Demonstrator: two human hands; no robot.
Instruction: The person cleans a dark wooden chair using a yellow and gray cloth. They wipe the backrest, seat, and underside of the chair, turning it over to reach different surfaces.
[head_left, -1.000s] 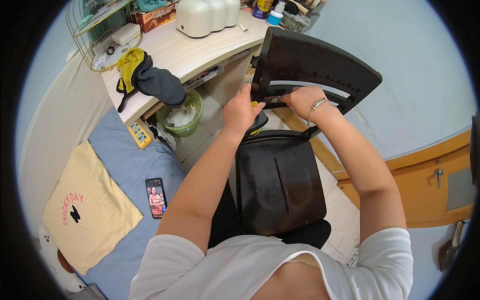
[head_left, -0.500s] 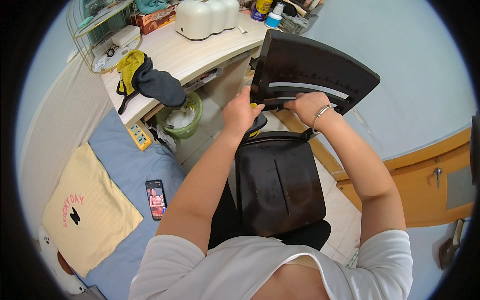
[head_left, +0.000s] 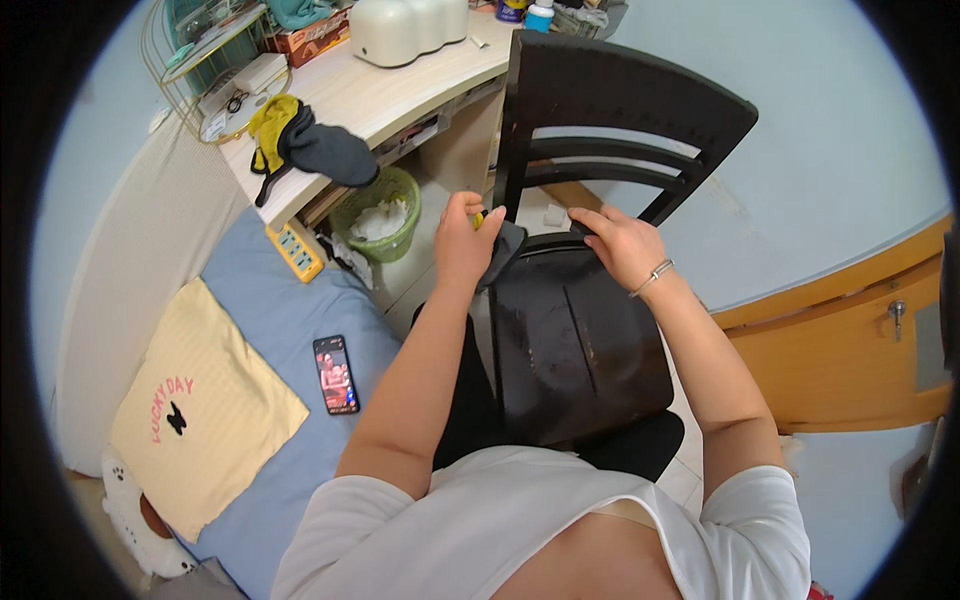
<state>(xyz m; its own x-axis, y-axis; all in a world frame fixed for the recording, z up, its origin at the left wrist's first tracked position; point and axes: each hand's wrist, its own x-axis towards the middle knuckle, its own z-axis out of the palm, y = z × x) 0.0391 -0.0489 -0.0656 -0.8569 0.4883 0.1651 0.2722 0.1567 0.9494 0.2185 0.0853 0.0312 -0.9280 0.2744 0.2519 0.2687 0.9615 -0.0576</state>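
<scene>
A dark wooden chair [head_left: 580,340] stands in front of me, its slatted backrest [head_left: 630,100] on the far side. Closed around a grey cloth piece with a bit of yellow [head_left: 507,252], my left hand [head_left: 466,245] is beside the left backrest post, just above the seat's far edge. The cloth hangs below my thumb, partly hidden by the hand. My right hand [head_left: 625,250] is by the base of the right post, thumb and fingers pinched together at a small dark bit that I cannot make out. On the desk's near corner lies a similar grey and yellow mitt-like cloth [head_left: 325,152].
The pale desk [head_left: 420,95] carries a white rounded box [head_left: 410,30] and a wire rack [head_left: 215,75]. Below stands a green wastebasket [head_left: 402,235]. A phone [head_left: 335,375], yellow power strip [head_left: 295,252] and cream pillow [head_left: 210,400] lie on the blue bed. An orange-brown door [head_left: 820,350] is right.
Both hands have come down from the lower backrest slat toward the seat's far edge. My right hand has let go of the slat. The view has shifted slightly.
</scene>
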